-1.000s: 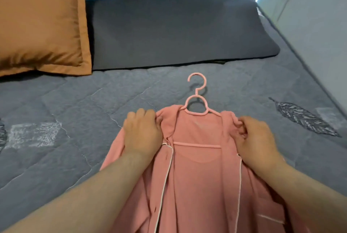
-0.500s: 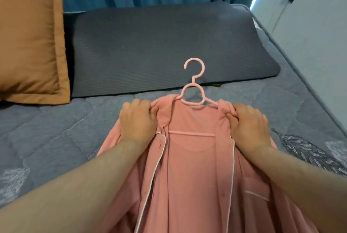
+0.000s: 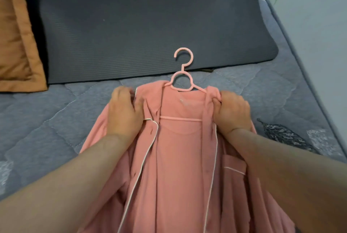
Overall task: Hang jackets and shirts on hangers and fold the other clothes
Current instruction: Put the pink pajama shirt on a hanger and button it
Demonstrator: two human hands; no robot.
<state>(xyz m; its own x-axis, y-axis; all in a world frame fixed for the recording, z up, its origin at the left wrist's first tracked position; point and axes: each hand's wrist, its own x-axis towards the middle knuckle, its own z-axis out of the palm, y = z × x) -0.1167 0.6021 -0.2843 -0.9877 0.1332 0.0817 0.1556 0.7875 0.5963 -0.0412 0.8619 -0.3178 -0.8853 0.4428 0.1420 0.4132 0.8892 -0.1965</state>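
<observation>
- Pink fabric with white piping, a button-front shirt (image 3: 180, 167), lies open and face up on the grey quilted bedspread (image 3: 47, 120), its lower part running out of view at the bottom edge; a chest pocket sits just below the right wrist.
- Left hand (image 3: 124, 114) rests on the shirt's left shoulder, fingers curled over the collar edge and gripping the cloth.
- Right hand (image 3: 232, 112) is clenched on the shirt's right shoulder, with a fold of fabric bunched between thumb and fingers.
- Between the two hands the pink plastic hanger (image 3: 183, 80) sits inside the shirt, its crossbar showing through the open front and its hook pointing away from the hands.
- Beyond the hook lies a dark grey pillow (image 3: 140, 26), and far off to the left hand's side an orange cushion (image 3: 16, 45).
</observation>
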